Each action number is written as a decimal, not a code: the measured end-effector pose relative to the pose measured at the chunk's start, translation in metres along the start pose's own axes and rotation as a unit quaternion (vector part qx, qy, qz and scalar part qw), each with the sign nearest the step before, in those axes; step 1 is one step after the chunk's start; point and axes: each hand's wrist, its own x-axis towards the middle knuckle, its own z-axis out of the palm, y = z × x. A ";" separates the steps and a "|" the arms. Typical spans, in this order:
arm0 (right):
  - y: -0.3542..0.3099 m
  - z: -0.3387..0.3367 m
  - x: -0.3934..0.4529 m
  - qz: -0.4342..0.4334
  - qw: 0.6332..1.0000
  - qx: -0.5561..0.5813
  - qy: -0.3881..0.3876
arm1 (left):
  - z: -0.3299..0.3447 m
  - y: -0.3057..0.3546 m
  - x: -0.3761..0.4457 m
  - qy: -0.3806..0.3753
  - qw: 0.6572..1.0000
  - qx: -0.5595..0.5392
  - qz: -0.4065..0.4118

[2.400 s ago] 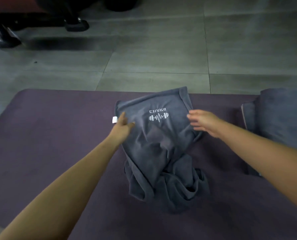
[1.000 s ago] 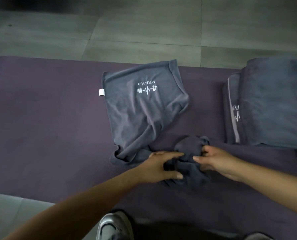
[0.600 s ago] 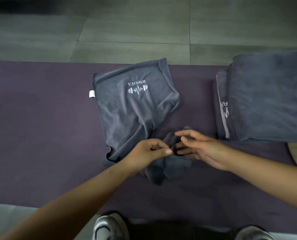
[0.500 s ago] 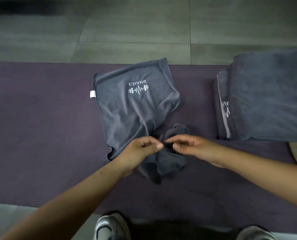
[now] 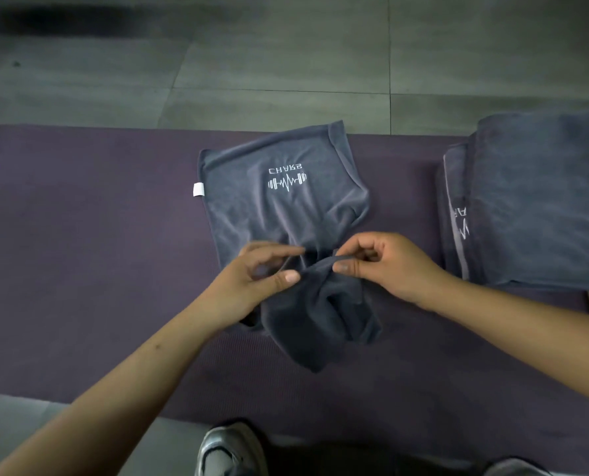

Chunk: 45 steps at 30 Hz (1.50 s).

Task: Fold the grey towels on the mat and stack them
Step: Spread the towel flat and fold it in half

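Towel (image 5: 279, 214) was grey, soft-looking stuff, lying in the middle of a purple mat (image 5: 80, 252). Closest to the camera, a grey sneaker (image 5: 229, 451) poked in at the bottom edge, just off the mat. Past that, the near end of the towel was all bunched up and hanging in a rumpled lump. Both hands were working its hem: the left hand (image 5: 255, 280) had thumb and fingers curled, pinching the edge, and the right hand (image 5: 382, 264) was pinching the same edge just beside it, fingers curled round the fabric. The strip of hem ran taut between them. Further out, the far half of the towel lay flat-ish with a few creases, showing a white logo (image 5: 287, 178) upside down from this side, and a little white tag (image 5: 198, 189) sticking out at its left edge. Off to the right on the mat sat a stack of folded towels (image 5: 533, 201), well apart. Beyond it all was grey tiled floor (image 5: 286, 56).
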 end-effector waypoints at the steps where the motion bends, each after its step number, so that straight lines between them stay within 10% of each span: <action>1: -0.008 0.000 0.001 -0.015 1.000 -0.004 -0.009 | -0.002 0.009 0.001 -0.016 0.999 0.017 0.026; 8: -0.030 0.000 0.015 -0.060 0.994 0.095 0.004 | 0.010 0.035 0.011 -0.015 0.995 -0.096 0.018; 13: -0.010 0.005 0.017 -0.010 0.992 0.115 -0.056 | -0.001 0.030 0.005 -0.044 0.923 -0.380 -0.034; 18: 0.011 0.005 0.015 0.011 0.985 -0.111 -0.133 | -0.011 0.020 0.003 0.038 0.859 -0.505 -0.080; 25: 0.006 -0.019 0.020 0.022 0.982 -0.161 -0.100 | -0.046 0.004 0.004 0.240 0.845 -0.463 -0.115; 33: 0.006 0.000 0.005 0.060 0.980 -0.104 -0.159 | -0.046 -0.001 0.004 0.271 0.836 -0.452 -0.154; 40: 0.014 -0.017 0.007 0.162 0.868 -0.362 -0.298 | -0.055 -0.009 -0.003 0.298 0.833 -0.437 -0.160; 45: 0.023 -0.051 0.007 0.212 0.933 -0.154 -0.245 | -0.067 -0.019 -0.008 0.336 0.816 -0.433 -0.183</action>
